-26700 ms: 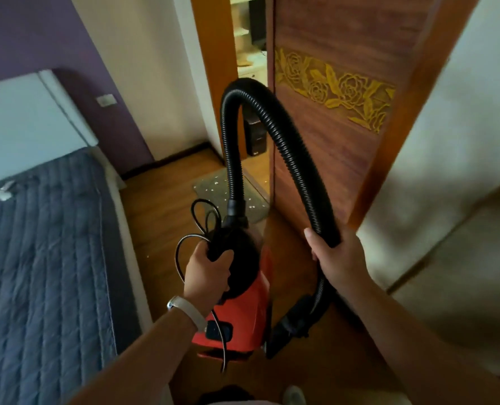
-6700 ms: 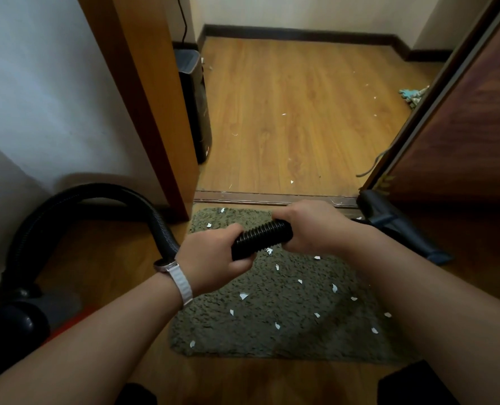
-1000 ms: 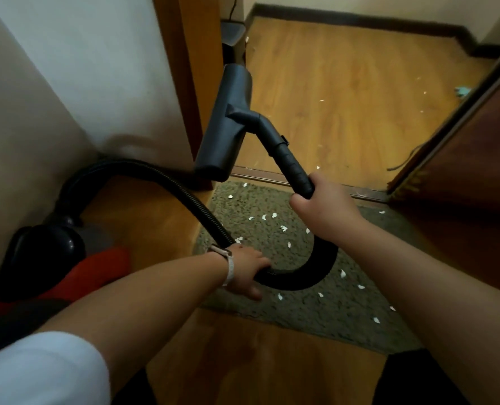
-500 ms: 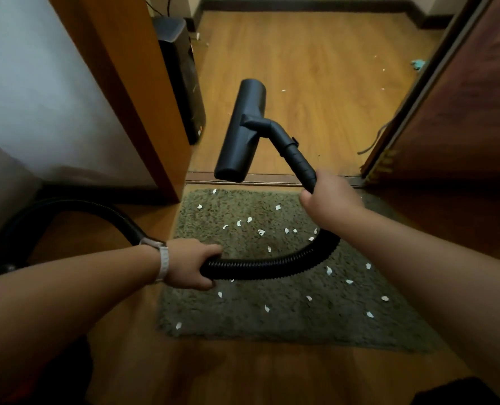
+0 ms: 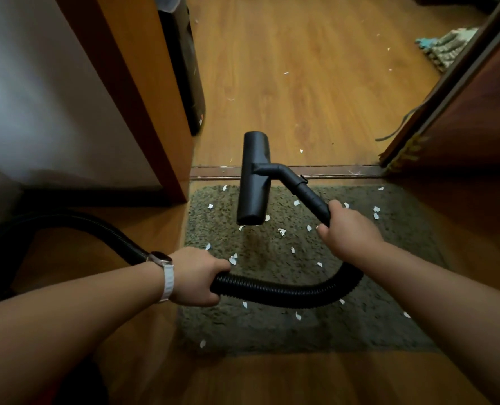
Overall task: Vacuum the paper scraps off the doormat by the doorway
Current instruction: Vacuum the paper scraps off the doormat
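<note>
nozzle (image 5: 254, 182) nearer doormat (image 5: 272, 328) | left hand (image 5: 196, 276) grips hose (image 5: 286, 294) | right hand (image 5: 348, 232) wand (image 5: 309, 196)

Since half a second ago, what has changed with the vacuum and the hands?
The floor nozzle has come back toward the person: it was over the threshold, now its near end hangs over the far edge of the doormat. Nothing was taken or let go: the left hand grips the ribbed hose, the right hand the wand, as before. The paper scraps lie scattered on the doormat.
</note>
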Available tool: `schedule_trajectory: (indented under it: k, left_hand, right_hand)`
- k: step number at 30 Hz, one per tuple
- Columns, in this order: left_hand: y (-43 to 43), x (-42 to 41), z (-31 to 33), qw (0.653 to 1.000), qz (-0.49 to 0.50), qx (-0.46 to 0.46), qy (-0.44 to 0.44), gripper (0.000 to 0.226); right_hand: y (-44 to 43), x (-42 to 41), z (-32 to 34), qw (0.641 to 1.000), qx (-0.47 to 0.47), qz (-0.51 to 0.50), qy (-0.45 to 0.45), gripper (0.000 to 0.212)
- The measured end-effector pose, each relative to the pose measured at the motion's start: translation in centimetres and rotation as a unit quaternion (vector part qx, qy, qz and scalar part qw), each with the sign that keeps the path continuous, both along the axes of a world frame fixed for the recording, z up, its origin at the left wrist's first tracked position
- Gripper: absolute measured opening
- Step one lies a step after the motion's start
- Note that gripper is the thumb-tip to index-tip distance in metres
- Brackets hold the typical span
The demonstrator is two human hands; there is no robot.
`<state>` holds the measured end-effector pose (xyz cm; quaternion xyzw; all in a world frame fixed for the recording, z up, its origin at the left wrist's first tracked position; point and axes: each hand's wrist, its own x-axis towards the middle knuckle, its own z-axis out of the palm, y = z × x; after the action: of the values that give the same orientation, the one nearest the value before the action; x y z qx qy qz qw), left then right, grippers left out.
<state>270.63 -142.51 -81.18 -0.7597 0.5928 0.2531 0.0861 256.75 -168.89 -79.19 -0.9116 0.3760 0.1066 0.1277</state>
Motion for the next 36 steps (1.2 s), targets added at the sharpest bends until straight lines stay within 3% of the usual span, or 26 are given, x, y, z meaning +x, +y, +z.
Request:
schedule_trajectory:
  k: [7,12,19,36]
  left_hand:
    - [1.9,0.7,0.7,0.994,0.105,0.001,0.018,0.02]
    - [2.7,-1.3,1.8,0.988,0.154,0.002,0.029,0.018]
    - [3.8,-2.4,1.2,0.992,0.126,0.008,-0.022,0.021]
    - [2.8,0.3,-0.6,0.994,0.097,0.043,-0.018,0.02]
  right_hand:
    - [-1.3,4.2,-1.3,0.998,0.028,-0.005,-0.052,0.021]
    - [-0.5,7.0,-3.2,0.998,0.055,0.01,-0.036,0.024]
    - [0.6,7.7,-5.3,0.997,0.059,0.046,-0.001,0.023]
    - [1.0,8.0,-8.1,0.995,0.074,0.046,0.041,0.026]
